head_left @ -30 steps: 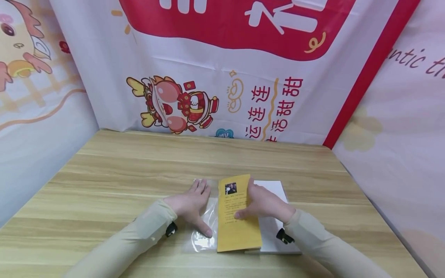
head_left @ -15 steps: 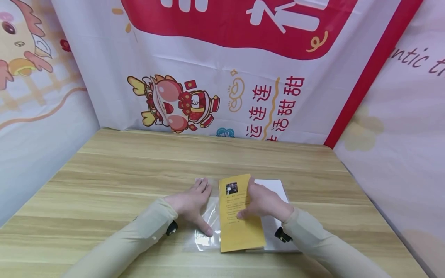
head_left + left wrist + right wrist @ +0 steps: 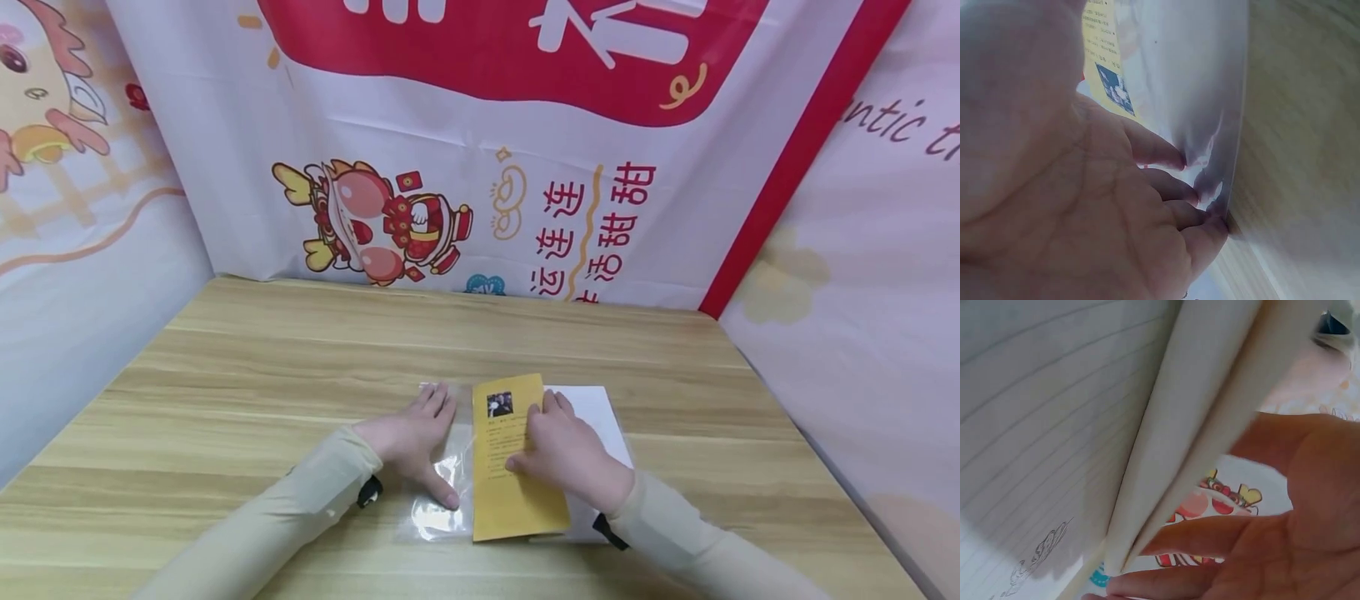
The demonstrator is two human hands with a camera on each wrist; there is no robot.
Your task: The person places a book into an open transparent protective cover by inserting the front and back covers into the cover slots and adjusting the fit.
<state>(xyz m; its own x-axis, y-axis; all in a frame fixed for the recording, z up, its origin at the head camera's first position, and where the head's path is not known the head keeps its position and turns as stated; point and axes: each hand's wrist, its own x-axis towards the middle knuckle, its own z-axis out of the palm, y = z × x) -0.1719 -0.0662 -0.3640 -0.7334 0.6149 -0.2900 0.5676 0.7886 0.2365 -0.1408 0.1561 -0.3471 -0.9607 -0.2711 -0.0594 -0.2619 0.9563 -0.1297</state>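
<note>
In the head view a book lies on the table, with a yellow cover flap (image 3: 517, 508) bearing print and a small photo standing partly raised. My right hand (image 3: 573, 450) pinches this flap at its right edge, thumb on the printed face. The white page (image 3: 600, 408) shows to its right; the right wrist view shows a lined page (image 3: 1054, 425) beside the flap's pale inner side (image 3: 1204, 394). My left hand (image 3: 420, 446) lies spread over a clear plastic cover (image 3: 438, 525) left of the flap. In the left wrist view its fingertips (image 3: 1191, 194) touch the plastic.
The wood-grain table (image 3: 300, 350) runs out to both sides and behind the book. A printed white and red cloth (image 3: 480, 150) hangs at the table's back edge. More printed cloth (image 3: 847, 275) hangs at the right.
My right hand has changed its hold on the yellow flap: its fingers now show bent at the edge and the wrist has turned. The flap shifted slightly right. My left hand stayed put.
</note>
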